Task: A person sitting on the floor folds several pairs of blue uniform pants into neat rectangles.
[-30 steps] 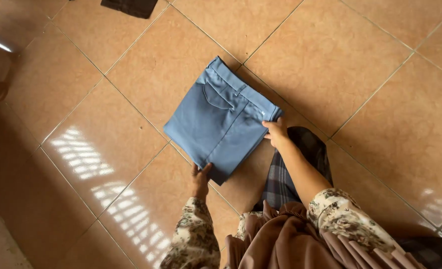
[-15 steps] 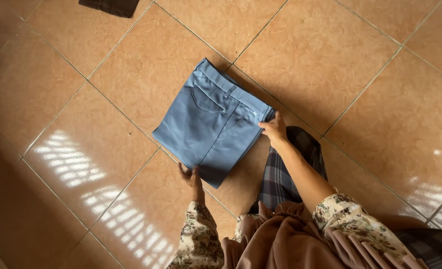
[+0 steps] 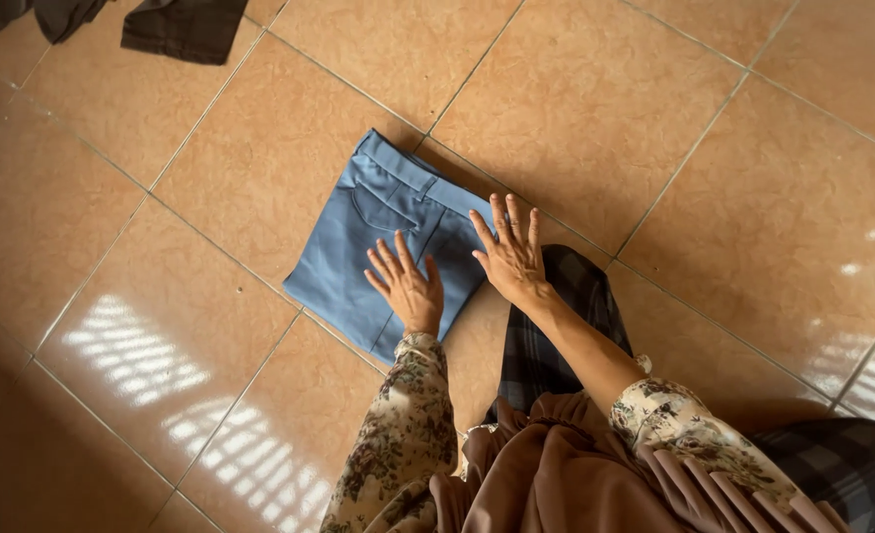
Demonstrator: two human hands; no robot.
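Head cam looks down on a floor of big orange-brown tiles (image 3: 654, 109) w/ thin grout lines; window light throws striped patches lower left and far right. Next in size: the person's own clothing at frame bottom, a brownish pleated garment (image 3: 595, 474), floral-print sleeves (image 3: 398, 434), plus a dark plaid cloth (image 3: 566, 326) over the legs and running up between the arms.

Blue trousers (image 3: 358, 247) lie flat on the tiles at centre, folded into a compact, roughly square packet, set at an angle to the grout. Waistband end points up-right, back pocket seam shows on top. Edges look fairly even, no loose leg sticking out, so the folding looks close to done; what's left seems to be smoothing/pressing the packet. That's a judgement only.

Dark garments (image 3: 181, 25) sit bunched at the top left corner, well apart from the trousers, not folded as far as can be seen.

Left hand (image 3: 406, 286) rests palm down on the lower right part of the trousers, fingers spread apart, gripping nothing. Right hand (image 3: 511, 257) is palm down at the trousers' right edge, fingers also splayed, flat; part of the palm seems over the plaid cloth. Neither hand clamps anything.
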